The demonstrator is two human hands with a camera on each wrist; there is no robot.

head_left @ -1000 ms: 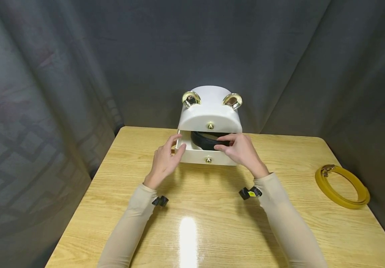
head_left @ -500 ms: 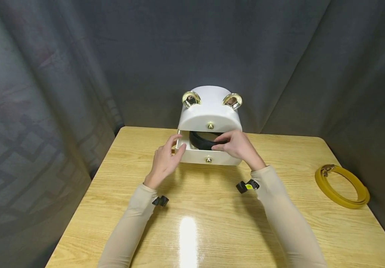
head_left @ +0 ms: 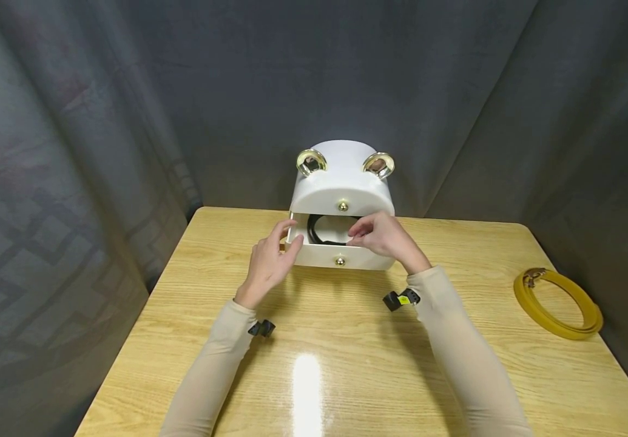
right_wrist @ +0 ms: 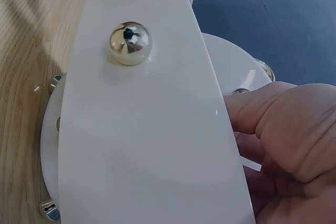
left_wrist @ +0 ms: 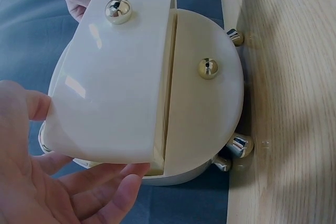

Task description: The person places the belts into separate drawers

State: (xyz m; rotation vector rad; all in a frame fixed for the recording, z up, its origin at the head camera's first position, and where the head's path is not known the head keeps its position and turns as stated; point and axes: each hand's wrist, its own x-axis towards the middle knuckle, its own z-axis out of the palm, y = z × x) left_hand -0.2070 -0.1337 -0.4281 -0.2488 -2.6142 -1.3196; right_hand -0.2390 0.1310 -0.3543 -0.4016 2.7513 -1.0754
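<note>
A white two-tier drawer box [head_left: 341,170] with two gold-rimmed ears stands at the table's back edge. Its lower drawer [head_left: 314,256], with a round gold knob [head_left: 340,261], is pulled out. My left hand [head_left: 270,262] holds the drawer's left front corner, thumb at the top edge and other fingers along the side. Inside the drawer lies a black coiled strap [head_left: 314,230], its right part hidden behind my right hand [head_left: 383,233]. That hand reaches over the drawer front, thumb and bent index pinching at the coil's front right. In the right wrist view the drawer front [right_wrist: 147,140] hides its fingertips.
A yellow coiled strap [head_left: 559,303] with metal clasps lies at the right of the wooden table [head_left: 346,352]. Grey curtains [head_left: 248,91] hang close behind the table and along both sides.
The black coil has gone from a tall band to a thin, low ring inside the drawer. My right hand has shifted slightly left with it. The left hand stays put.
</note>
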